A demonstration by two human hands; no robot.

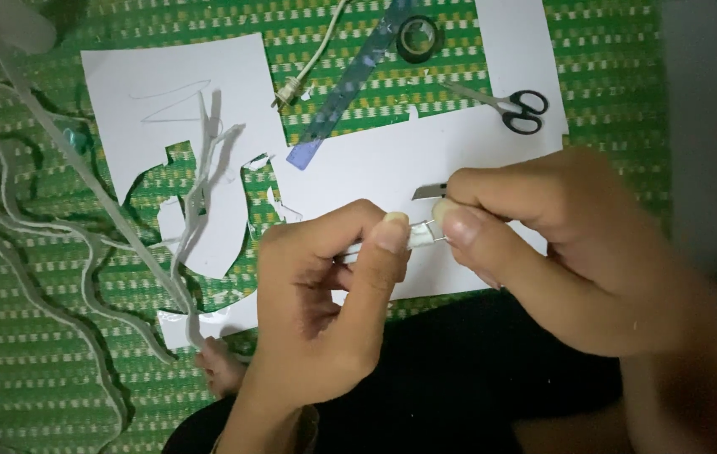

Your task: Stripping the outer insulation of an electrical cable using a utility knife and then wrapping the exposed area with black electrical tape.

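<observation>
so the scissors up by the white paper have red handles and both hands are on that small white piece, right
Not quite: in the head view the scissors have black handles, not red. The rest holds: left hand and right hand both pinch the small white piece.

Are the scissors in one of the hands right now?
No, the scissors lie on white paper beyond both hands, untouched.
</observation>
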